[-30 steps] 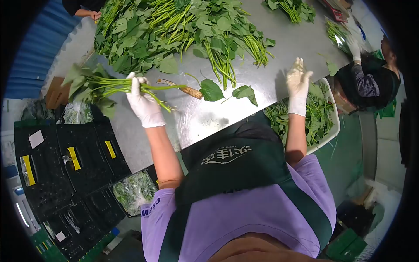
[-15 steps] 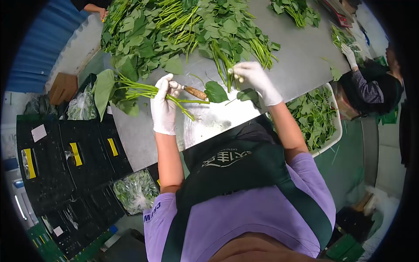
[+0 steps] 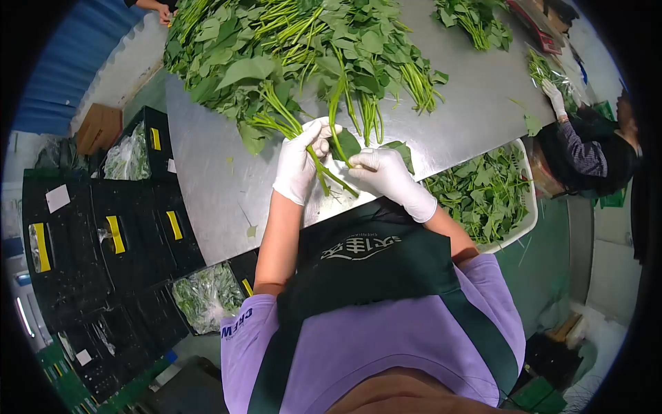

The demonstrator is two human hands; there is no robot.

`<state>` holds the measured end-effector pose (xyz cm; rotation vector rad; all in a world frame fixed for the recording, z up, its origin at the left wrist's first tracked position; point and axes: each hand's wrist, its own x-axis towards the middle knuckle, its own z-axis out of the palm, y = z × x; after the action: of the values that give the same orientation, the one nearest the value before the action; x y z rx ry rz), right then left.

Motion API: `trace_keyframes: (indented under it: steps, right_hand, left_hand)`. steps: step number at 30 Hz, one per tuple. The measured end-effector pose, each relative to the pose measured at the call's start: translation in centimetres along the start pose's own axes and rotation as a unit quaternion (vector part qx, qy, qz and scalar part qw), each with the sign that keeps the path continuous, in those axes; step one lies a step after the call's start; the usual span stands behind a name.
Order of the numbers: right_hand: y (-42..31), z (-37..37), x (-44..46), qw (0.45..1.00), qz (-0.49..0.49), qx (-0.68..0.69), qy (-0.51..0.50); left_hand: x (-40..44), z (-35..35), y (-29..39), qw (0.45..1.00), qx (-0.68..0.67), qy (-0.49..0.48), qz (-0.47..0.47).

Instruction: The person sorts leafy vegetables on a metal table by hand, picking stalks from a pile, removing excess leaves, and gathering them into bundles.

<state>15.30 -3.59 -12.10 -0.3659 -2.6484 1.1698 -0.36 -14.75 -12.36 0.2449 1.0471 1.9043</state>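
Gripping bunch of green stems (image 3: 278, 109) over metal table (image 3: 214, 207): left hand (image 3: 301, 160), fingers wrapped round it. Leafy end points far side; bare ends slant back toward right hand (image 3: 386, 174), close beside, pinching separate stem (image 3: 334, 114) near lower end.

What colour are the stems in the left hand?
Bright green stems, best seen in the head view.

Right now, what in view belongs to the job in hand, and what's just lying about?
Likely in the job:
Leafy green stems held by the white-gloved left hand
Slender green stem pinched by the white-gloved right hand
Big leafy green pile
Grey metal table

Apparently just lying about:
Brown cardboard box
Black plastic crates with yellow strips
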Motion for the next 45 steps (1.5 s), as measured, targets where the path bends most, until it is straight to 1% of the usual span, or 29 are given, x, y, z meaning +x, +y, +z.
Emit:
trace_keyframes:
  steps: [2, 3, 6, 7, 8, 9, 10, 12, 13, 14, 16, 17, 18, 20, 22, 24, 26, 29, 34, 35, 36, 37, 38, 39, 40, 42, 43, 44, 45]
  right_hand:
    - [-0.1, 0.5, -0.5, 0.999, -0.025, -0.009, -0.02]
    - [0.0, 1.5, -0.3, 0.997, -0.076, 0.029, 0.012]
    - [1.0, 1.9, 0.6, 0.98, -0.013, 0.187, -0.071]
    - [1.2, 1.1, 1.8, 0.992, -0.007, 0.098, -0.085]
    - [4.3, 2.3, 3.4, 0.978, -0.204, 0.046, 0.009]
    - [3.6, 0.7, 4.9, 0.98, -0.101, 0.171, -0.027]
    - [2.8, -1.0, 6.7, 0.955, 0.003, 0.291, -0.062]
    - [7.2, -2.1, 10.4, 0.929, 0.095, 0.358, -0.004]
    - [10.9, -1.8, 12.7, 0.939, 0.068, 0.321, 0.102]
    - [9.8, -3.2, 12.6, 0.917, 0.089, 0.357, 0.156]
    - [9.6, -3.9, 12.6, 0.907, 0.111, 0.353, 0.2]
    - [9.4, -3.5, 11.9, 0.895, 0.113, 0.385, 0.193]
    - [7.2, -3.0, 10.8, 0.903, 0.107, 0.363, 0.203]
    - [4.7, -2.2, 8.7, 0.958, -0.003, 0.279, 0.061]
    - [0.1, -1.2, 6.7, 0.918, 0.123, 0.368, -0.079]
    - [-1.4, 0.1, 5.3, 0.896, 0.082, 0.407, -0.157]
    - [-2.3, 0.2, 4.8, 0.926, 0.053, 0.362, -0.099]
    - [-1.6, 0.4, 4.3, 0.903, 0.098, 0.417, -0.038]
    - [-1.1, -1.0, 2.4, 0.893, 0.134, 0.426, 0.05]
    - [-1.4, -1.2, 1.7, 0.866, 0.116, 0.471, 0.124]
    - [-0.1, -1.8, 1.3, 0.81, 0.115, 0.551, 0.168]
    - [1.3, -2.8, 1.0, 0.797, 0.102, 0.538, 0.255]
    - [3.9, -4.2, 0.3, 0.728, 0.036, 0.605, 0.32]
    - [5.5, -6.3, -0.3, 0.716, 0.044, 0.573, 0.397]
    - [8.5, -8.0, -0.8, 0.615, 0.049, 0.669, 0.414]
    - [7.4, -9.2, -0.8, 0.645, 0.072, 0.619, 0.441]
    - [5.5, -8.9, -0.2, 0.71, 0.114, 0.572, 0.394]
    - [3.6, -8.0, 0.7, 0.767, 0.156, 0.518, 0.344]
    - [4.1, -6.4, 1.4, 0.864, 0.139, 0.395, 0.278]
  left_hand:
    - [-0.5, -0.9, -0.6, 0.999, 0.036, -0.017, 0.013]
    - [-1.0, -0.8, -0.6, 0.998, 0.062, 0.002, 0.007]
    - [-2.0, -1.6, -0.9, 0.989, 0.139, 0.035, 0.02]
    - [-2.3, -1.6, -0.6, 0.988, 0.153, 0.028, 0.015]
    - [-2.7, -1.4, 0.1, 0.986, 0.167, 0.021, 0.009]
    - [-3.1, -1.1, 0.7, 0.983, 0.181, 0.013, 0.004]
    - [-3.6, -0.8, 1.3, 0.983, 0.184, 0.012, 0.008]
    - [-4.6, -0.3, 2.3, 0.981, 0.193, 0.01, 0.02]
    - [-5.0, -0.8, 2.7, 0.981, 0.19, 0.022, 0.023]
    - [-5.4, -1.7, 3.2, 0.979, 0.2, 0.001, 0.021]
    - [-6.0, -2.3, 3.8, 0.981, 0.188, 0.03, 0.034]
    - [-6.1, -2.4, 4.0, 0.983, 0.173, 0.03, 0.049]
    - [-5.9, -2.6, 3.9, 0.986, 0.153, 0.034, 0.057]
    - [-5.0, -2.6, 3.6, 0.99, 0.114, 0.039, 0.072]
    - [-3.9, -2.1, 3.0, 0.992, 0.086, 0.031, 0.085]
    - [-3.2, -0.9, 2.5, 0.992, 0.088, 0.042, 0.078]
    - [-2.7, -0.3, 1.6, 0.992, 0.093, 0.034, 0.083]
    - [-2.5, 0.7, 1.3, 0.988, 0.118, 0.045, 0.093]
    - [-2.5, 1.6, 0.5, 0.993, 0.03, 0.031, 0.109]
    - [-2.4, 1.4, 0.3, 0.991, -0.006, 0.045, 0.124]
    - [-2.4, 1.1, 0.3, 0.988, -0.042, 0.058, 0.137]
    - [-2.6, 0.5, 1.4, 0.983, -0.047, 0.073, 0.164]
    - [-2.5, -0.1, 2.6, 0.972, -0.069, 0.089, 0.204]
    - [-2.9, -1.2, 3.6, 0.965, -0.063, 0.109, 0.231]
    - [-3.5, -1.4, 4.4, 0.952, -0.019, 0.131, 0.277]
    - [-3.8, -2.8, 5.2, 0.957, -0.1, 0.059, 0.267]
    - [-3.8, -2.7, 5.0, 0.961, -0.108, 0.029, 0.254]
    - [-3.6, -2.1, 4.8, 0.967, -0.096, 0.032, 0.234]
    - [-3.2, -1.8, 4.2, 0.975, -0.077, 0.039, 0.204]
